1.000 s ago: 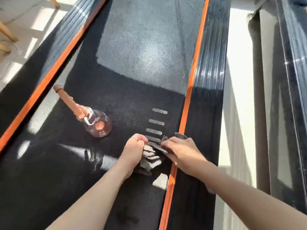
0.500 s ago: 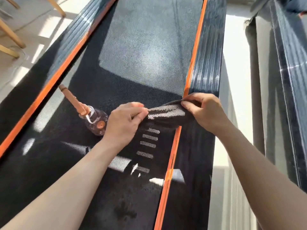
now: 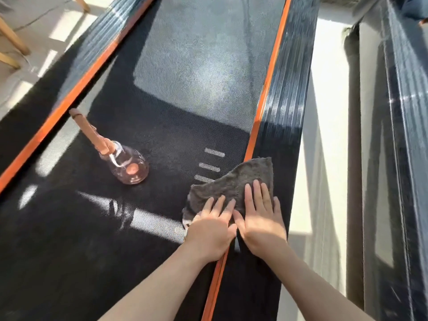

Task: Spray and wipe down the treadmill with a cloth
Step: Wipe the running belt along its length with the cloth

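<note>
The pale floor (image 3: 324,117) shows on two sides, lit by bright patches of sun. On its left part stand slanted wooden legs (image 3: 14,40), with another leg (image 3: 81,3) farther back. Along the floor's right edge runs a dull brown bar (image 3: 353,140). Just beyond the bar is a glossy dark rail (image 3: 407,117) catching glints of light. At the rail's far end sits something blue (image 3: 414,8), too cropped to identify.

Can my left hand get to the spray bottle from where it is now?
Probably yes. The left hand lies flat on the cloth, holding nothing, and only bare treadmill belt separates it from the spray bottle standing to its left.
</note>
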`<state>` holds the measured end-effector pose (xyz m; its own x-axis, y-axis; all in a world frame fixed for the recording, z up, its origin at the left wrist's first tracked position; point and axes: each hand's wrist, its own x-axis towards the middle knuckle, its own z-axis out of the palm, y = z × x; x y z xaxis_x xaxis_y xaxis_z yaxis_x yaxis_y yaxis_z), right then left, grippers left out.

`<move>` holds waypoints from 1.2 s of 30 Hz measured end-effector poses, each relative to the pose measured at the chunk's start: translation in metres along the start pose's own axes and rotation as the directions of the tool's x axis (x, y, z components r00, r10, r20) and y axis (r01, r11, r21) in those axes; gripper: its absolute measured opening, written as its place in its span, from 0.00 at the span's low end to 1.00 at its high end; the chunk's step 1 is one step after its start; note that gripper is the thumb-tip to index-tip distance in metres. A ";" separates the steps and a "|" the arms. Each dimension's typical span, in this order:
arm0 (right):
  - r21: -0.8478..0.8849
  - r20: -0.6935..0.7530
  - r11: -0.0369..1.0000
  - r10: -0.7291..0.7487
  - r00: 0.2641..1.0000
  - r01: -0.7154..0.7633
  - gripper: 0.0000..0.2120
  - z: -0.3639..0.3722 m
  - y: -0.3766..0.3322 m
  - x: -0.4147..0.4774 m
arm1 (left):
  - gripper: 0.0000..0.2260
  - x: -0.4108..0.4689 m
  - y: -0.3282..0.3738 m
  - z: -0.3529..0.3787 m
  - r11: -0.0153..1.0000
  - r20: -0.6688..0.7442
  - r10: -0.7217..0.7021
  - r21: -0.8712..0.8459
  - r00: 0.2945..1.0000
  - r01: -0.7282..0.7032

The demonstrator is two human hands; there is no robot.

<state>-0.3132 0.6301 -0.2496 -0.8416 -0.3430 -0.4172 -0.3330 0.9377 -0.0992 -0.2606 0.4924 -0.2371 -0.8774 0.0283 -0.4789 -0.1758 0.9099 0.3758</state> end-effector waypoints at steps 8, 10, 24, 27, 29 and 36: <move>-0.040 -0.112 0.999 -0.027 0.993 0.023 0.38 -0.032 0.009 0.082 | 0.27 0.063 -0.010 -0.023 0.976 -0.032 -0.052 0.210 0.998 0.058; -0.100 -0.106 0.994 -0.065 0.992 0.054 0.37 -0.044 0.013 0.112 | 0.28 0.084 -0.015 -0.035 0.955 -0.032 -0.034 0.293 0.999 0.042; 0.083 -0.145 0.951 -0.285 0.948 0.298 0.33 -0.005 -0.108 0.114 | 0.30 0.055 -0.097 -0.040 0.898 -0.106 -0.339 0.259 0.935 0.356; 0.037 -0.164 0.918 -0.384 0.909 0.394 0.30 -0.007 -0.120 0.133 | 0.32 0.064 -0.112 -0.051 0.889 -0.129 -0.355 0.261 0.926 0.377; -0.046 -0.106 0.896 -0.443 0.890 0.441 0.31 -0.017 -0.109 0.136 | 0.34 0.067 -0.106 -0.053 0.891 -0.080 -0.374 0.246 0.924 0.382; -0.116 -0.024 0.987 -0.119 0.993 0.116 0.39 -0.020 -0.066 0.099 | 0.30 0.040 -0.090 -0.031 0.994 -0.249 0.027 -0.096 0.968 -0.053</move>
<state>-0.3832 0.5334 -0.2661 -0.8060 -0.4536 -0.3803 -0.4750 0.8790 -0.0418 -0.2933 0.3988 -0.2656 -0.9653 -0.0508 -0.2560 -0.1713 0.8634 0.4746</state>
